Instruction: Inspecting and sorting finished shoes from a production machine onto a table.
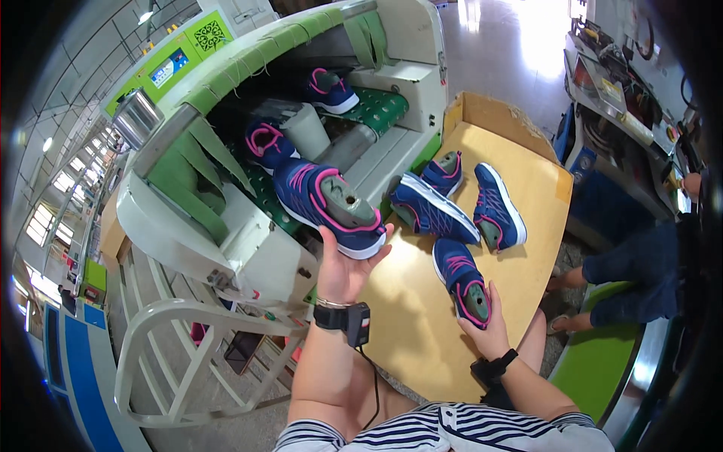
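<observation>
Taking lasted shoes off the green conveyor belt machine [226, 90] onto the tan wooden table [422, 316].

The left hand [343, 267], palm up and arm raised, carries a navy and pink sports shoe with a grey last [327, 200], fingers closed under its sole, at the machine's mouth. The right hand [489, 328] grips another such shoe [461, 279] lying on the table. Next, I think, the lifted shoe must be set down beside three similar shoes [452, 200].
</observation>
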A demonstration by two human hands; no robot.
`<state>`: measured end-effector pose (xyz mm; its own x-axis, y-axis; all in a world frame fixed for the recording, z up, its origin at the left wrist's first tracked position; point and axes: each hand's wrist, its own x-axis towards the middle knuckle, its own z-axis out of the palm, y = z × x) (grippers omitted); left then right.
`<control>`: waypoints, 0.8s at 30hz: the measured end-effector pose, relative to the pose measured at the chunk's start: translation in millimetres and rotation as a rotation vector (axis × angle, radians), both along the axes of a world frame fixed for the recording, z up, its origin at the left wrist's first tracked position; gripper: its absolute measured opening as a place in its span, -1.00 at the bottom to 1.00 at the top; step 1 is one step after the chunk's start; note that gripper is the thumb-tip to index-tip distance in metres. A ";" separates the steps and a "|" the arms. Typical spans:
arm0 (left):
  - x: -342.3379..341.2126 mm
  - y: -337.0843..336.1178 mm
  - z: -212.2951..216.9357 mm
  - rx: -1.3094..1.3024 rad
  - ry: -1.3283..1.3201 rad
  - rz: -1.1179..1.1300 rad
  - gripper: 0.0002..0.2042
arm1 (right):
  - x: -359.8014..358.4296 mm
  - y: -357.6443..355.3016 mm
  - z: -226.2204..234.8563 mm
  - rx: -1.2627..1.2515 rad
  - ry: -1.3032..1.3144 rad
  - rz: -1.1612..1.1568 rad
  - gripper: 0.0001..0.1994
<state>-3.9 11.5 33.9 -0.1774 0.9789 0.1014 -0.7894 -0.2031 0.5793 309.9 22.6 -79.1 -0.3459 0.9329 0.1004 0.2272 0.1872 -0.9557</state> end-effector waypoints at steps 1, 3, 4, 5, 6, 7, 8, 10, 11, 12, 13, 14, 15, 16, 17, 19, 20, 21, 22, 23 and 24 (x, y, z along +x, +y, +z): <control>1.9 -1.0 -0.3 0.011 -0.001 -0.005 -0.21 | -0.6 -0.7 8.1 -0.048 0.005 -0.010 -0.13; 3.3 -0.1 -1.0 0.126 0.043 0.052 -0.28 | 5.0 7.2 10.0 -0.069 0.105 -0.046 -0.19; -2.2 -3.8 -5.4 0.166 0.078 0.042 -0.32 | 17.0 13.0 13.6 -0.250 0.244 -0.089 -0.25; -5.4 -3.4 -5.9 0.178 0.066 0.041 -0.32 | 29.7 17.1 19.4 -0.435 0.375 -0.131 -0.31; -7.8 -3.7 -3.2 0.190 0.196 0.061 -0.31 | 37.1 20.3 25.5 -0.475 0.526 -0.166 -0.37; -5.4 -2.3 -0.6 0.203 0.321 0.071 -0.30 | 45.0 20.2 34.2 -0.509 0.678 -0.211 -0.42; -0.2 -4.3 2.3 0.148 0.310 0.157 -0.30 | 40.5 21.7 49.4 -0.445 0.689 -0.170 -0.47; -3.7 -4.7 1.2 0.084 0.308 0.088 -0.32 | 19.8 47.1 80.9 -0.420 0.731 -0.094 -0.53; -6.0 -5.5 -1.0 0.011 0.315 0.024 -0.34 | 8.4 66.8 95.6 -0.436 0.746 -0.033 -0.55; -4.8 -3.3 -4.1 -0.048 0.368 0.086 -0.37 | -7.6 90.2 112.0 -0.352 0.696 0.011 -0.58; -5.1 2.1 -11.3 -0.038 0.364 0.079 -0.37 | -25.2 117.7 127.7 -0.262 0.646 0.050 -0.61; -8.6 1.8 -17.4 -0.021 0.344 0.079 -0.41 | -49.5 149.8 134.0 -0.211 0.679 0.073 -0.61; -12.3 -0.4 -20.6 -0.003 0.321 0.082 -0.44 | -82.5 171.0 155.0 -0.151 0.694 0.117 -0.54; -11.9 0.9 -19.5 0.022 0.319 0.105 -0.48 | -107.7 192.3 174.4 -0.073 0.649 0.189 -0.43; -13.6 0.8 -18.9 0.027 0.319 0.112 -0.48 | -133.4 213.4 187.5 0.081 0.520 0.207 -0.37; -13.4 1.3 -16.4 0.034 0.341 0.162 -0.46 | -171.3 256.2 208.6 0.194 0.198 0.268 -0.24; -12.0 4.3 -16.3 0.037 0.333 0.155 -0.46 | -188.1 278.9 208.6 0.276 -0.014 0.241 -0.21; -15.4 3.6 -15.6 0.042 0.337 0.170 -0.49 | -206.7 283.7 207.0 0.378 -0.015 0.308 -0.21; -14.4 8.4 -13.8 0.058 0.341 0.166 -0.51 | -217.8 309.4 195.7 0.392 0.000 0.269 -0.20; -16.8 8.1 -14.1 0.049 0.342 0.172 -0.51 | -230.1 310.1 199.9 0.366 -0.012 0.221 -0.17; -17.7 8.4 -14.0 0.065 0.309 0.179 -0.53 | -234.4 309.2 202.9 0.327 -0.049 0.247 -0.13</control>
<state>-21.7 19.9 19.9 -0.2963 0.9251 0.2376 -0.5274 -0.3659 0.7668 75.5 331.7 123.7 -0.5668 0.7432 0.3555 0.1811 0.5333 -0.8263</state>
